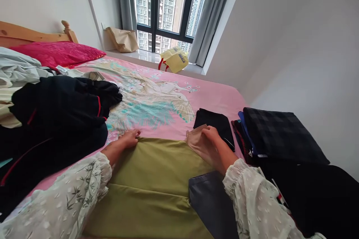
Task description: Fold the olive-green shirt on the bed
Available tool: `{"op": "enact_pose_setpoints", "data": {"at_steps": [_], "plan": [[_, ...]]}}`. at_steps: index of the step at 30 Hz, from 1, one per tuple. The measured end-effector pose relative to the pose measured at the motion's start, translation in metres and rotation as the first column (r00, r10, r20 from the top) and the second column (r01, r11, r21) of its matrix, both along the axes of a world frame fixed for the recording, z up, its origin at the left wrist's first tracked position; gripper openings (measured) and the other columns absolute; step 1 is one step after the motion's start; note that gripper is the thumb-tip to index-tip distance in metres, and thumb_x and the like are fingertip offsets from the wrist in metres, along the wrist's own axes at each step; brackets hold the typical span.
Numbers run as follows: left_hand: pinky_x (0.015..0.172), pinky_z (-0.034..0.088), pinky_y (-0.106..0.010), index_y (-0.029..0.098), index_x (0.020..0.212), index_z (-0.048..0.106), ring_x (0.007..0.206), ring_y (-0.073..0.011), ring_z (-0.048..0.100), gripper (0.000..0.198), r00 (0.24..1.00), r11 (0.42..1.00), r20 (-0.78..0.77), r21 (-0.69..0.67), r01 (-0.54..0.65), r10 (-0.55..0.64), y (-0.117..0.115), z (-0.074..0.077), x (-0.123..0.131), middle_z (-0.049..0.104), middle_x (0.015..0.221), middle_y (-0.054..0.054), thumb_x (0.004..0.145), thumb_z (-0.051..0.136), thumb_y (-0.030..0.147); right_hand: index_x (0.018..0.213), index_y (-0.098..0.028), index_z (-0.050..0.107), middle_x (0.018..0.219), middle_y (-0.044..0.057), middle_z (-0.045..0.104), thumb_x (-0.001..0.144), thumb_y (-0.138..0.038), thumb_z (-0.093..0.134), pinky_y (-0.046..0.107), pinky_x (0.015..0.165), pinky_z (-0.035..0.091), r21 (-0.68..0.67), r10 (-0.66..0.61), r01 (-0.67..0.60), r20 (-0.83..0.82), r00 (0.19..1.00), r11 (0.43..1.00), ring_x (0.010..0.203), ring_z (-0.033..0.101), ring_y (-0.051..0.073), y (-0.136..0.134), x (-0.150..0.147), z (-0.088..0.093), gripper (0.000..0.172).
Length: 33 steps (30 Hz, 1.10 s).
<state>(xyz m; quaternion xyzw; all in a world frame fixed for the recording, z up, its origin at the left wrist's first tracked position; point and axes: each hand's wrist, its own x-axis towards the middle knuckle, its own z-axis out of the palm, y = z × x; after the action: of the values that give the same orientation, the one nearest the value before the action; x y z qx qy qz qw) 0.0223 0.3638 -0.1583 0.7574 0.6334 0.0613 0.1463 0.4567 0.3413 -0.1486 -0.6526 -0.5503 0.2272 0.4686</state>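
Observation:
An olive-green garment with beige and dark grey panels lies spread flat on the bed in front of me; its exact kind is unclear. My left hand pinches its far left corner, thumb and fingers closed on the cloth. At the far right, my right hand grips the beige panel by its upper edge. A crease runs across the green cloth between my forearms. Just beyond my right hand is a folded black cloth, partly hidden by that hand.
Loose dark clothes are heaped at the left, near a red pillow. Folded clothes, topped by a dark checked one, are stacked at the right. A yellow bag and a brown paper bag sit on the windowsill beyond the pink bedsheet.

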Motion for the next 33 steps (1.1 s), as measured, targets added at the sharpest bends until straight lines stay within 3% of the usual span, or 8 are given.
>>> {"op": "enact_pose_setpoints", "data": {"at_steps": [3, 6, 9, 12, 17, 20, 24, 33], "plan": [[0.066, 0.046, -0.026, 0.018, 0.082, 0.067, 0.072, -0.0181, 0.061, 0.024, 0.998, 0.999, 0.049, -0.015, 0.032, -0.032, -0.013, 0.023, -0.002, 0.067, 0.075, -0.003, 0.064, 0.051, 0.019, 0.069, -0.018, 0.059, 0.057, -0.001, 0.056, 0.066, -0.030, 0.059, 0.027, 0.051, 0.042, -0.137, -0.042, 0.022, -0.144, 0.989, 0.990, 0.054, 0.051, 0.014, -0.025, 0.002, 0.030, 0.012], [0.073, 0.046, -0.026, 0.018, 0.077, 0.066, 0.081, -0.0180, 0.060, 0.020, 0.987, 0.993, 0.111, 0.038, 0.109, -0.113, -0.042, 0.050, -0.011, 0.066, 0.082, -0.003, 0.069, 0.049, 0.021, 0.081, -0.016, 0.061, 0.069, 0.000, 0.062, 0.065, -0.031, 0.061, 0.025, 0.058, 0.044, -0.048, -0.001, -0.011, -0.231, 0.973, 0.999, 0.063, 0.055, 0.014, -0.071, 0.000, 0.059, 0.021], [0.083, 0.045, -0.028, 0.018, 0.079, 0.066, 0.091, -0.0189, 0.057, 0.019, 0.958, 0.963, 0.147, 0.152, 0.225, -0.247, -0.085, 0.068, -0.026, 0.064, 0.090, -0.005, 0.072, 0.048, 0.020, 0.094, -0.016, 0.064, 0.087, 0.004, 0.067, 0.069, -0.031, 0.063, 0.028, 0.073, 0.048, 0.035, 0.085, -0.080, -0.187, 0.979, 0.996, 0.081, 0.061, 0.018, -0.134, -0.002, 0.072, 0.029], [0.085, 0.044, -0.031, 0.020, 0.081, 0.066, 0.089, -0.0184, 0.056, 0.021, 0.908, 0.891, 0.120, 0.277, 0.359, -0.403, -0.130, 0.066, -0.040, 0.063, 0.089, -0.005, 0.076, 0.047, 0.014, 0.096, -0.018, 0.065, 0.094, 0.006, 0.069, 0.071, -0.031, 0.063, 0.033, 0.082, 0.048, -0.012, 0.139, -0.144, -0.193, 0.971, 0.990, 0.090, 0.063, 0.022, -0.199, -0.004, 0.057, 0.029], [0.087, 0.045, -0.031, 0.023, 0.083, 0.069, 0.091, -0.0183, 0.059, 0.026, 0.888, 0.873, 0.101, 0.267, 0.409, -0.448, -0.173, 0.031, -0.052, 0.065, 0.095, -0.005, 0.080, 0.045, 0.013, 0.085, -0.020, 0.065, 0.085, 0.005, 0.070, 0.072, -0.027, 0.055, 0.037, 0.081, 0.050, -0.210, 0.209, -0.221, -0.079, 0.975, 0.953, 0.084, 0.065, 0.023, -0.265, -0.015, 0.008, 0.018], [0.093, 0.045, -0.032, 0.022, 0.095, 0.069, 0.102, -0.0203, 0.059, 0.029, 0.897, 0.890, 0.167, 0.291, 0.352, -0.409, -0.181, 0.016, -0.057, 0.063, 0.109, -0.009, 0.081, 0.044, 0.017, 0.090, -0.021, 0.065, 0.092, 0.005, 0.069, 0.071, -0.019, 0.048, 0.040, 0.087, 0.049, -0.199, 0.265, -0.234, 0.143, 0.954, 0.952, 0.091, 0.064, 0.023, -0.278, -0.025, -0.005, 0.026], [0.099, 0.044, -0.036, 0.020, 0.103, 0.068, 0.111, -0.0230, 0.056, 0.034, 0.917, 0.911, 0.202, 0.310, 0.272, -0.343, -0.189, 0.014, -0.066, 0.061, 0.116, -0.010, 0.079, 0.044, 0.020, 0.089, -0.022, 0.067, 0.093, 0.006, 0.068, 0.075, -0.020, 0.046, 0.044, 0.089, 0.046, -0.129, 0.253, -0.220, 0.375, 0.892, 0.967, 0.094, 0.061, 0.025, -0.281, -0.034, -0.005, 0.025], [0.097, 0.044, -0.039, 0.020, 0.094, 0.070, 0.108, -0.0239, 0.057, 0.027, 0.935, 0.900, 0.111, 0.331, 0.284, -0.336, -0.185, 0.023, -0.061, 0.061, 0.114, -0.012, 0.080, 0.047, 0.019, 0.095, -0.022, 0.066, 0.094, 0.005, 0.069, 0.081, -0.037, 0.047, 0.039, 0.086, 0.048, -0.117, 0.129, -0.101, 0.259, 0.957, 0.988, 0.090, 0.064, 0.024, -0.264, -0.028, 0.012, 0.028]]}}
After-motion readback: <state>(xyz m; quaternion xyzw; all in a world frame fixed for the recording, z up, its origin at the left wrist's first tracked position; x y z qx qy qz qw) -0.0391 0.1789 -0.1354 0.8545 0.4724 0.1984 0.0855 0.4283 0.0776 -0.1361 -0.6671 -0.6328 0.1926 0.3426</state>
